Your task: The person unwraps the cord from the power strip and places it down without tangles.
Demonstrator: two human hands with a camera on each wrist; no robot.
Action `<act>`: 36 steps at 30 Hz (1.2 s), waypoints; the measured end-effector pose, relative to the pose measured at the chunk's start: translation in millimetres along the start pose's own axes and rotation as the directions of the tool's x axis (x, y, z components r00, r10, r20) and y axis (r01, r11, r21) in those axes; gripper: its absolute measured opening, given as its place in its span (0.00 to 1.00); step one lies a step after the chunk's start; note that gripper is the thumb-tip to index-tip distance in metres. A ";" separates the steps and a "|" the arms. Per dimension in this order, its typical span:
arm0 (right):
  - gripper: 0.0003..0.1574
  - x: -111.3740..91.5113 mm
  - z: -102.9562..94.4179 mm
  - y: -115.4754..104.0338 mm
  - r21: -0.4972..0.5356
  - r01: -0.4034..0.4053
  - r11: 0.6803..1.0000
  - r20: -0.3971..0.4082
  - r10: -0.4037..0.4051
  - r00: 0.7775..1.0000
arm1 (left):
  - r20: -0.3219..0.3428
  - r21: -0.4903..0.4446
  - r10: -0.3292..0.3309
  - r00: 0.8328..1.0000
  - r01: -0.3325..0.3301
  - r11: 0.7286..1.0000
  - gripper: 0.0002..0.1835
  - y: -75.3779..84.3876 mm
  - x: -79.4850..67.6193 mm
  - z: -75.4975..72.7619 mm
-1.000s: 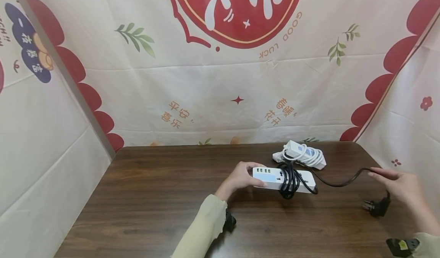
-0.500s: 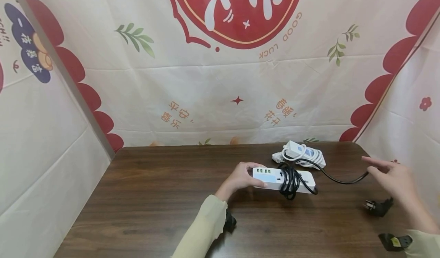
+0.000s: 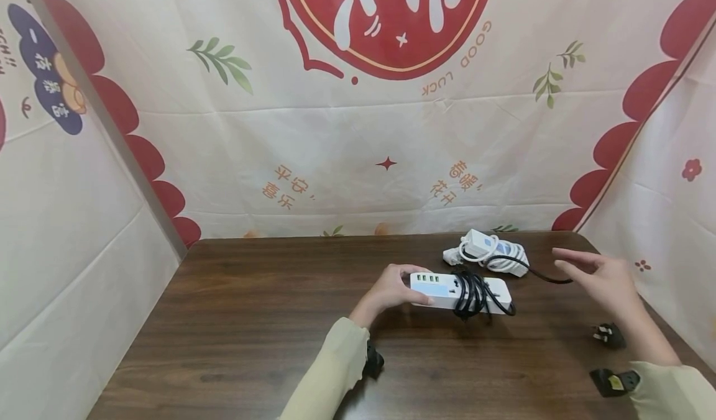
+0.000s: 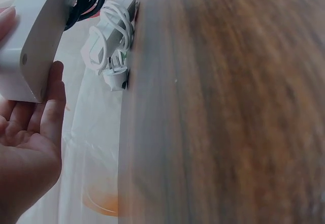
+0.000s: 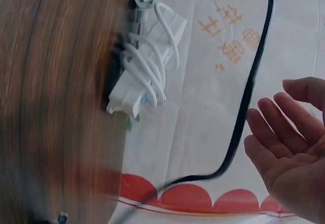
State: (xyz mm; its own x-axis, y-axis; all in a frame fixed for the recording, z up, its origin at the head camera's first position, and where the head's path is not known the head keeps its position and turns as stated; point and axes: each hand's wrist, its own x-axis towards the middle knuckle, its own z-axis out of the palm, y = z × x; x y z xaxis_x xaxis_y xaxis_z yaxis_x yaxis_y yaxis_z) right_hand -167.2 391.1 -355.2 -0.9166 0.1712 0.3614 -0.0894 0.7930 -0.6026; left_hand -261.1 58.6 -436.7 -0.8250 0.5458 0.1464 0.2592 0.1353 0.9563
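Note:
My left hand (image 3: 386, 292) grips one end of a white power strip (image 3: 427, 286), thumb on the near side and fingers behind. In the left wrist view, the strip (image 4: 33, 36) is held up off the table. Its black cord (image 3: 472, 292) is looped several times around the strip's middle. From there the free length runs right to my right hand (image 3: 612, 286), whose thumb and fingers are apart. In the right wrist view, the cord (image 5: 249, 92) passes right at its relaxed fingertips (image 5: 254, 117). The black plug (image 3: 610, 336) dangles below this hand.
Behind the held strip, another white power strip (image 3: 478, 244) lies near the table's back edge, wrapped in its own white cord (image 3: 506, 258). The brown wooden table (image 3: 252, 320) ends at a printed cloth backdrop (image 3: 335, 134), with cloth also at both sides.
My right hand has moved left and slightly up towards the strip, bringing the cord with it. The plug trails below the hand. My left hand and the strip stay nearly still.

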 end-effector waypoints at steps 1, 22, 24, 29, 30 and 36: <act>0.23 1.0 2.2 -1.8 0.006 -0.003 1.000 0.006 0.002 1.000 | 0.001 0.000 0.001 1.000 -0.001 1.000 0.24 0.0 0.0 0.3; 0.27 6.0 15.4 -14.1 0.036 -0.006 0.999 0.157 0.000 0.988 | -0.008 -0.060 -0.021 1.000 0.020 0.998 0.25 5.1 1.0 5.4; 0.26 5.8 17.7 -15.3 0.046 -0.002 0.999 0.164 -0.006 0.986 | -0.009 -0.063 -0.016 1.000 0.015 0.998 0.25 5.4 0.8 5.0; 0.25 5.4 27.5 -15.6 0.081 0.010 0.997 0.199 -0.026 0.980 | -0.013 -0.087 0.001 1.000 -0.002 0.996 0.26 6.4 0.2 3.6; 0.25 5.2 29.8 -15.1 0.084 0.012 0.996 0.205 -0.029 0.978 | -0.014 -0.093 0.004 1.000 -0.005 0.996 0.26 6.6 0.2 3.5; 0.25 2.7 41.8 -12.1 0.068 0.004 0.998 0.234 -0.019 0.972 | -0.009 -0.105 0.014 1.000 -0.015 0.994 0.26 8.8 0.8 2.0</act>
State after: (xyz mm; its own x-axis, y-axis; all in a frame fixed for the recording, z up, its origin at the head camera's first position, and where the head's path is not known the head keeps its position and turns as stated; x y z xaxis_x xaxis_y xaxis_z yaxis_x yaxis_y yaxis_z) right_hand -184.9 357.6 -376.7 -0.9804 0.0144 0.1967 -0.1189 0.7524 -0.6479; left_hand -258.5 61.8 -428.7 -0.8256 0.5404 0.1624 0.2178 0.0397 0.9752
